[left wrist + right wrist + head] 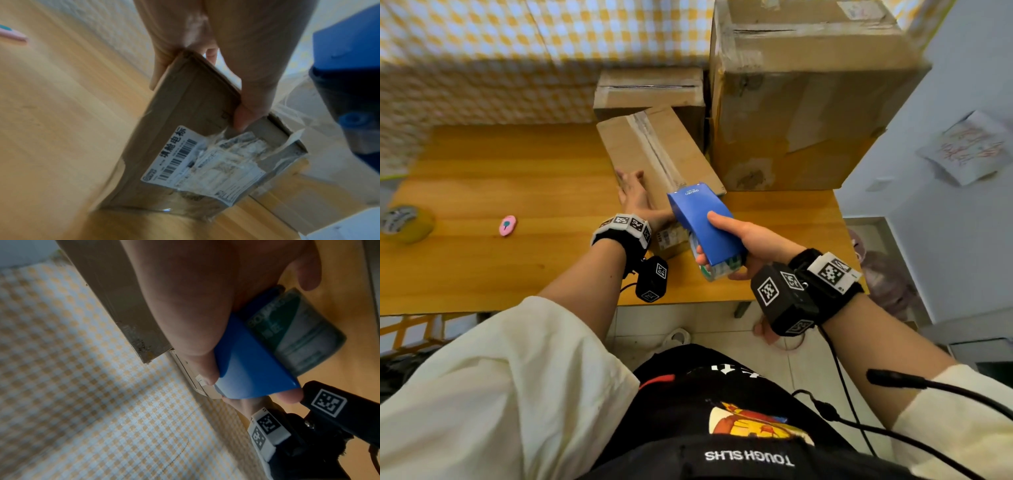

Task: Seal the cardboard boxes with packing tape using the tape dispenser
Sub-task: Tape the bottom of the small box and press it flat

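Glossy wooden table [482, 178]; left hand [635, 198] grips flat cardboard box [654, 150]; right hand [743, 246] clasps blue plastic tape dispenser [705, 226].

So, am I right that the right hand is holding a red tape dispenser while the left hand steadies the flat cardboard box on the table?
Not quite: the tape dispenser in the right hand is blue, not red, as the head view shows. The rest holds: the left hand steadies the flat cardboard box on the table.
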